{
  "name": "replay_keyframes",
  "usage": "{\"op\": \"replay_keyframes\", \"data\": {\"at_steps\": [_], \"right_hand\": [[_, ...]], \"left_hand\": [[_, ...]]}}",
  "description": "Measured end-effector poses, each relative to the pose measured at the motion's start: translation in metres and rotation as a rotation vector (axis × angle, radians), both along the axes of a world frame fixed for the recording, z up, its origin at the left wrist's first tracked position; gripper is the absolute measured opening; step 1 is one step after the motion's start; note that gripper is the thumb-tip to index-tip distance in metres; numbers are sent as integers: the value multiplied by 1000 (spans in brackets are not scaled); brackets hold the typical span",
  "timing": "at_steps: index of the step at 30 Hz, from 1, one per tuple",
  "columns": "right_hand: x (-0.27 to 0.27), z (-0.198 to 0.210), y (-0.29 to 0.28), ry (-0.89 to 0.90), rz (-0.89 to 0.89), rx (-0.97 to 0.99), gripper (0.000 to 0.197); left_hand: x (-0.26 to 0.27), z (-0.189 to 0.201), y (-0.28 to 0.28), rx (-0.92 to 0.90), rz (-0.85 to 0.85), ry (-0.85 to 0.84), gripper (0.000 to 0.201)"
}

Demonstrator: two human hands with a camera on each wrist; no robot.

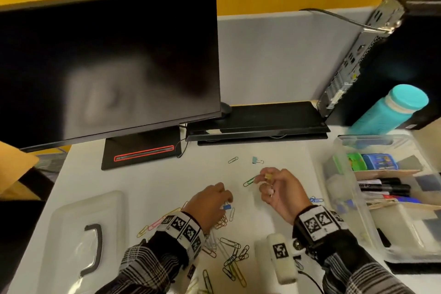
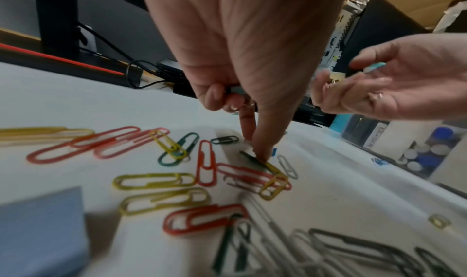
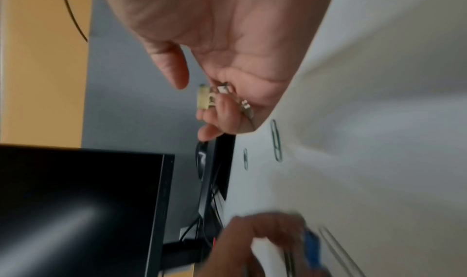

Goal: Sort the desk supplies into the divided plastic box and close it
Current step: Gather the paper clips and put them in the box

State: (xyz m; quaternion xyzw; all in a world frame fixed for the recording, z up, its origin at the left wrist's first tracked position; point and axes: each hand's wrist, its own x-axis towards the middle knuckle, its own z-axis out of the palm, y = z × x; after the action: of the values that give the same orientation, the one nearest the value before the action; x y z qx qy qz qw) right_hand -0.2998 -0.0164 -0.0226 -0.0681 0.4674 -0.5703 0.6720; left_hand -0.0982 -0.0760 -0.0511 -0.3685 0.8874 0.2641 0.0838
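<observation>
My left hand (image 1: 212, 200) is low over a scatter of coloured paper clips (image 1: 229, 253). Two fingers point down and one fingertip (image 2: 262, 155) presses a dark paper clip, while the other fingers curl round a small grey binder clip (image 2: 235, 90). A blue binder clip (image 1: 226, 207) lies beside that fingertip. My right hand (image 1: 279, 188) is raised, palm up, holding a yellow binder clip (image 1: 268, 176) at its fingertips and more small clips (image 3: 246, 105) in its curled fingers. The divided plastic box (image 1: 346, 210) stands open at the right, and its lid (image 1: 78, 234) lies at the left.
A green paper clip (image 1: 249, 181), a teal binder clip (image 1: 256, 160) and another paper clip (image 1: 233, 160) lie farther back. A monitor (image 1: 107, 67), keyboard (image 1: 257, 122), computer tower (image 1: 393, 55) and teal bottle (image 1: 391, 110) line the back. The box holds markers (image 1: 386, 186) and erasers.
</observation>
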Motion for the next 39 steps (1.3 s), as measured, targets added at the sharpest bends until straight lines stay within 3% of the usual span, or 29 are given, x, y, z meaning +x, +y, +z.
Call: {"op": "replay_keyframes", "data": {"at_steps": [2, 6, 9, 12, 20, 24, 28, 30, 32, 34, 36, 39], "right_hand": [[-8, 1, -14, 149, -28, 45, 15], [-20, -16, -40, 1038, 146, 125, 26], [-22, -33, -54, 1392, 407, 111, 27], [-18, -47, -65, 1518, 591, 157, 33], [-18, -54, -65, 1630, 702, 104, 16], [-19, -50, -62, 1514, 613, 152, 13], [-31, -44, -47, 1237, 469, 166, 14], [-34, -33, -31, 869, 299, 157, 21], [-32, -20, -11, 342, 103, 144, 22], [-28, -8, 7, 3, 43, 106, 19], [-21, 0, 21, -91, 56, 66, 17], [-6, 8, 37, -81, 123, 83, 22]], "left_hand": [[1, 0, -4, -4, -39, -9, 31], [2, -1, -6, -19, -66, -7, 28], [3, -2, -7, -30, -39, 7, 26], [6, -5, -7, -25, -5, 45, 22], [11, 13, -13, 137, 343, 330, 19], [20, 21, -13, 196, 438, 396, 15], [40, 31, -7, 339, 598, 474, 16], [53, 36, -2, 433, 702, 538, 20], [65, 40, 6, 524, 801, 583, 23], [76, 43, 16, 569, 870, 565, 25], [85, 44, 28, 598, 913, 548, 28], [98, 40, 42, 606, 944, 556, 32]]}}
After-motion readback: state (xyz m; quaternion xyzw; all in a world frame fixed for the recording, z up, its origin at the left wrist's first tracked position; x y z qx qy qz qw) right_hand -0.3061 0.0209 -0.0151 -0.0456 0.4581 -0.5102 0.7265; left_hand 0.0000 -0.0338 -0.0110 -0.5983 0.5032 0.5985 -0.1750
